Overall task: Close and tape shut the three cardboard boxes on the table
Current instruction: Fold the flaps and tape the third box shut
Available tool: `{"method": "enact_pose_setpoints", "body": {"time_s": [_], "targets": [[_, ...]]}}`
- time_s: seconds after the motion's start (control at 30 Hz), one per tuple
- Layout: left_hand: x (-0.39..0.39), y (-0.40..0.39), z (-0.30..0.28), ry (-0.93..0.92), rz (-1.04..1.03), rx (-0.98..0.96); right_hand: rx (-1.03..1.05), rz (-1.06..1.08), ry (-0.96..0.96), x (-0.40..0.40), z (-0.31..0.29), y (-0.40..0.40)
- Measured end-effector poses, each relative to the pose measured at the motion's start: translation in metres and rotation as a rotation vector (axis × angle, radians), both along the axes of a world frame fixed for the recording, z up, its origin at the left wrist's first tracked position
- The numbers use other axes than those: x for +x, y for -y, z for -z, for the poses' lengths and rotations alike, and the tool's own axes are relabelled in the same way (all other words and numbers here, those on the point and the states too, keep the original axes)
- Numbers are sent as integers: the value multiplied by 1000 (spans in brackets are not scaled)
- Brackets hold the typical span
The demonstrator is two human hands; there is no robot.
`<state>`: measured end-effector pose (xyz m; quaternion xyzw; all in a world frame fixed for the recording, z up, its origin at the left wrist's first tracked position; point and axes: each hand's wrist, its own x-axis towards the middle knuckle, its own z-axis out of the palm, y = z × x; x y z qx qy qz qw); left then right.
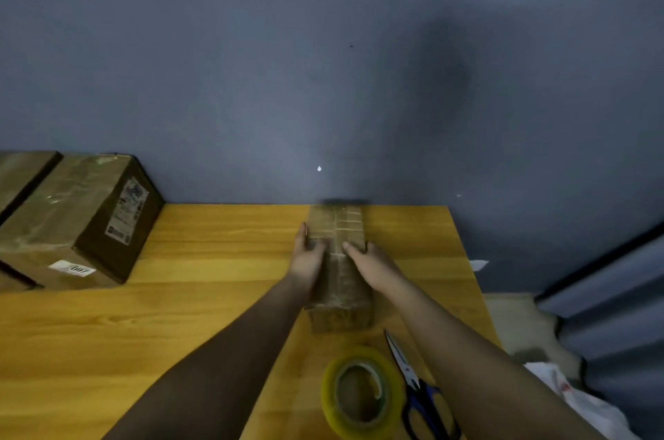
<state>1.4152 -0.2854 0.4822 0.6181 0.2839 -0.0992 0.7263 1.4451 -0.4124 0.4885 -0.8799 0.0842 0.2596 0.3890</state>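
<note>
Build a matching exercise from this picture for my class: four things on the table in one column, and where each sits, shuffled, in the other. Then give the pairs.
Things
1. narrow box
2. tape roll
3. scissors
4. labelled box

Places
A. far left, against the wall
B. between the left hand and the right hand
C. near edge, just left of the scissors
D. near edge, under the right forearm

Pairs: 1-B, 2-C, 3-D, 4-A
</note>
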Motion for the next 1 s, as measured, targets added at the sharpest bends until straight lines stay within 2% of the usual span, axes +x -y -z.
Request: {"method": "enact_pose_setpoints", "body": {"time_s": [0.07, 0.13, 0.3, 0.5, 0.57, 0.67, 0.73, 0.8, 0.87, 0.93, 1.0], "targets": [[3, -6, 1, -4, 47, 29, 265, 160, -72, -6, 6, -3], [3, -6, 1, 13, 64, 53, 386, 227, -81, -11, 9, -7], [1, 4, 12, 27, 51, 159, 336, 253, 83, -15, 22, -7], [2, 4, 19, 82, 81, 233, 255, 230, -20, -2, 19, -3], [2, 4, 21, 80, 79, 274, 175, 215, -13, 1, 19, -5], [1, 5, 23, 80, 93, 320, 4, 201, 102, -7, 19, -13], [-1, 6, 21, 57, 136, 484, -226, 125, 265, -11, 16, -15], [-4, 7, 14, 79, 176, 857, -393, -31, 555, -6, 9, -15], [-6, 9, 5, 201, 285, 1196, -366, -204, 693, 11, 3, -18], [-10, 18, -3, 250, 536, 1378, -291, -364, 601, 31, 0, -21], [-14, 27, -2, 177, 779, 1468, -248, -493, 407, 43, -3, -28]]}}
